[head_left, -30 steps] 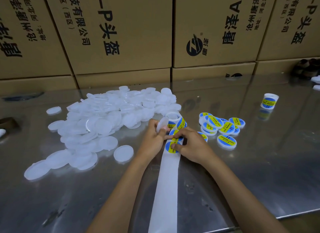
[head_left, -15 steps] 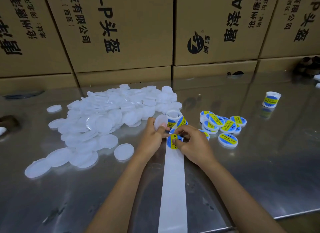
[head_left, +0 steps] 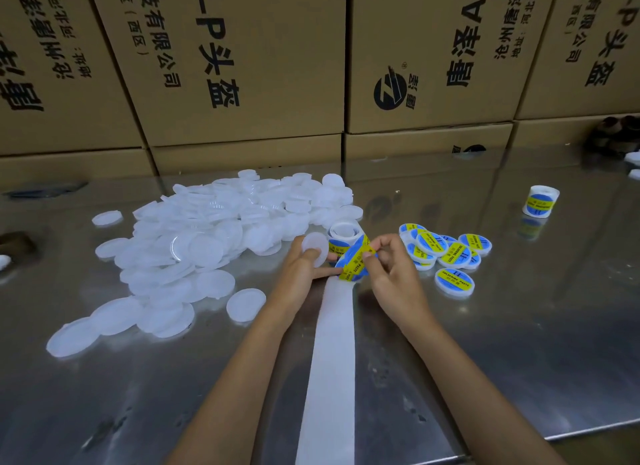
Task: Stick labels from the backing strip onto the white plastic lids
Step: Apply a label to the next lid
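Your left hand (head_left: 300, 270) held one bare white lid (head_left: 314, 252), thumb curled across its face and the other fingers behind it, while one finger stretched out flat toward the strip. Your right hand (head_left: 391, 274) pinched a round blue-and-yellow label (head_left: 353, 262) at its upper edge between thumb and forefinger, the remaining fingers curled loosely. The label stood tilted, its lower edge at the far end of the white backing strip (head_left: 332, 360), and whether it was fully free of the strip could not be told. The strip ran flat along the shiny metal surface (head_left: 519, 326) from between your hands toward the near edge. Just beyond your hands sat the label roll (head_left: 343, 234), with labels showing on its side.

To the left lay the big heap of unlabelled lids (head_left: 207, 229), spreading near and left into a loose trail of single ones; one lay apart, just left of your left forearm. To the right of your right hand was the small cluster of labelled lids (head_left: 446, 253), overlapping one another, with one lying alone on its near side. Far right, well apart from everything, stood a second roll of labels (head_left: 540, 201). Cardboard boxes (head_left: 242, 66) with printed characters were stacked along the far side of the surface.
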Demonstrator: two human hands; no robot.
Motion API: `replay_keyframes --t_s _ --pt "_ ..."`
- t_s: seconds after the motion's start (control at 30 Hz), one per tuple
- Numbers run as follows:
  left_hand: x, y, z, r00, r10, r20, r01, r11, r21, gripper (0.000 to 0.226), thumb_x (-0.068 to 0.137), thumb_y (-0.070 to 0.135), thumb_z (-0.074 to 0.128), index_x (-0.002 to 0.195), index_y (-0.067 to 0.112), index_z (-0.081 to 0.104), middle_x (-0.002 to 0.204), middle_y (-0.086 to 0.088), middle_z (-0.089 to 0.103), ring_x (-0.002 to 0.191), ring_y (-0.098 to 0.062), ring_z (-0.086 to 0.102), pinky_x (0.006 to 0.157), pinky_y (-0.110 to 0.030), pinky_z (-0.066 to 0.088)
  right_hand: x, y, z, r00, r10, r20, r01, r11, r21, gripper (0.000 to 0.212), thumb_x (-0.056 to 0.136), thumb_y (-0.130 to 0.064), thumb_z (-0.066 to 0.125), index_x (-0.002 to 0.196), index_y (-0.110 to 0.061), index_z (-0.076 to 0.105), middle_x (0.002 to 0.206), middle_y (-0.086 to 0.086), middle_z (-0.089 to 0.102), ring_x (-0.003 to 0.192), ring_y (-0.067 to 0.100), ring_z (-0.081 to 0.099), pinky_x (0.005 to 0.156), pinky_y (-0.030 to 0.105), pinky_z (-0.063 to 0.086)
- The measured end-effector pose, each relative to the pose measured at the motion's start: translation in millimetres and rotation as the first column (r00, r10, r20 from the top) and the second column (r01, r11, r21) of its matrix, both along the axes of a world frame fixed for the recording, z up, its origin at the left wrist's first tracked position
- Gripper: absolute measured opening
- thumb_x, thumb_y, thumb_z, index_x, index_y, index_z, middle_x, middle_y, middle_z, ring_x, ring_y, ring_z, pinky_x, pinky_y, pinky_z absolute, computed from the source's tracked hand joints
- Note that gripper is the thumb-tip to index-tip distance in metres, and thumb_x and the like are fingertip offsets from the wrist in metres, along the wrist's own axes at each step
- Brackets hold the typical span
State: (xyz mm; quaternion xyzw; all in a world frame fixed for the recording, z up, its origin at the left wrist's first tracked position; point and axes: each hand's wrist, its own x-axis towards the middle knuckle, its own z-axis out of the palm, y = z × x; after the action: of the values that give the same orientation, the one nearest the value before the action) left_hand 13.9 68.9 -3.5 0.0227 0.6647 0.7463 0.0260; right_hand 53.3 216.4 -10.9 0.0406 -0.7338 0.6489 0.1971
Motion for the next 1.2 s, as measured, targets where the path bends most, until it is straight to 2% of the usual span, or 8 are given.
replay_keyframes --t_s 0.1,0.27,0.37,0.47,0.57,0.73,0.9,1.2 --pt "2.0 -5.2 8.8 0.997 -0.002 0.078 -0.011 0.987 0.163 0.027 0.103 0.011 0.029 0.122 0.008 0.047 0.084 -0.015 0.073 0.073 -0.031 0.073 0.086 -0.037 0.055 -0.2 -0.4 3.9 0.999 0.041 0.010 -0.040 0.994 -0.103 0.020 0.094 0.000 0.058 0.095 -0.015 0.045 0.078 -0.001 0.069 0.066 0.007 0.061 0.062 0.015 0.046" --pt "9.4 -13.5 18.4 0.994 -0.058 0.096 0.023 0.942 0.334 0.043 0.102 0.031 0.025 0.112 0.006 0.059 0.097 -0.017 0.075 0.075 -0.024 0.066 0.070 -0.033 0.046 -7.6 -4.1 20.6 0.994 0.090 0.057 -0.079 0.982 -0.170 0.027 0.088 0.002 0.066 0.092 -0.016 0.047 0.078 -0.003 0.072 0.068 0.014 0.064 0.068 0.028 0.052" --pt "12.3 -12.7 21.4 0.983 -0.138 0.122 0.069 0.889 0.453 0.045 0.105 0.027 0.028 0.127 0.001 0.057 0.113 -0.018 0.073 0.094 -0.029 0.069 0.081 -0.035 0.052 -13.5 -10.2 34.6 0.992 0.118 0.035 -0.108 0.969 -0.220 0.026 0.087 0.005 0.065 0.093 -0.016 0.049 0.074 -0.001 0.071 0.065 0.013 0.065 0.059 0.022 0.051" --pt "15.5 -10.0 22.4 0.973 -0.208 0.098 0.124 0.834 0.538 0.042 0.108 0.020 0.033 0.137 -0.004 0.050 0.131 -0.021 0.065 0.117 -0.034 0.065 0.096 -0.040 0.054 -14.7 -20.0 31.9 0.993 0.118 -0.001 -0.114 0.960 -0.255 0.024 0.087 0.005 0.064 0.094 -0.014 0.052 0.070 0.001 0.069 0.066 0.019 0.061 0.059 0.029 0.051" --pt "17.2 -7.2 22.6 0.966 -0.244 0.087 0.169 0.847 0.503 0.039 0.107 0.018 0.037 0.134 -0.006 0.054 0.128 -0.021 0.066 0.121 -0.031 0.064 0.098 -0.036 0.055 -12.3 -27.1 22.0 0.998 0.050 -0.032 -0.055 0.983 -0.174 0.023 0.087 -0.002 0.067 0.096 -0.017 0.053 0.071 0.001 0.070 0.065 0.017 0.055 0.065 0.031 0.047" --pt "20.2 -3.3 23.5 0.956 -0.284 0.076 0.209 0.839 0.502 0.036 0.106 0.018 0.039 0.124 -0.006 0.061 0.123 -0.021 0.069 0.112 -0.026 0.069 0.095 -0.032 0.057 -10.7 -29.2 18.9 0.997 0.001 -0.081 -0.012 0.991 -0.134 0.026 0.084 -0.009 0.074 0.098 -0.019 0.053 0.081 0.003 0.072 0.063 0.008 0.061 0.058 0.016 0.045" --pt "21.9 -3.4 24.2 0.960 -0.268 0.078 0.194 0.843 0.502 0.035 0.105 0.017 0.041 0.119 -0.005 0.064 0.119 -0.021 0.071 0.108 -0.026 0.070 0.098 -0.034 0.055 -10.6 -29.5 18.5 0.994 -0.018 -0.103 0.011 0.998 -0.069 0.028 0.084 -0.012 0.074 0.095 -0.023 0.051 0.079 0.000 0.071 0.065 0.012 0.061 0.058 0.015 0.044" --pt "21.7 -1.7 24.3 0.968 -0.238 0.077 0.175 0.864 0.472 0.035 0.104 0.016 0.040 0.118 -0.004 0.065 0.117 -0.020 0.071 0.102 -0.024 0.071 0.090 -0.030 0.057 -11.4 -29.7 18.0 0.994 -0.022 -0.107 0.017 0.999 -0.051 0.029 0.083 -0.013 0.075 0.094 -0.025 0.051 0.081 0.002 0.069 0.076 0.027 0.065 0.070 0.043 0.053"
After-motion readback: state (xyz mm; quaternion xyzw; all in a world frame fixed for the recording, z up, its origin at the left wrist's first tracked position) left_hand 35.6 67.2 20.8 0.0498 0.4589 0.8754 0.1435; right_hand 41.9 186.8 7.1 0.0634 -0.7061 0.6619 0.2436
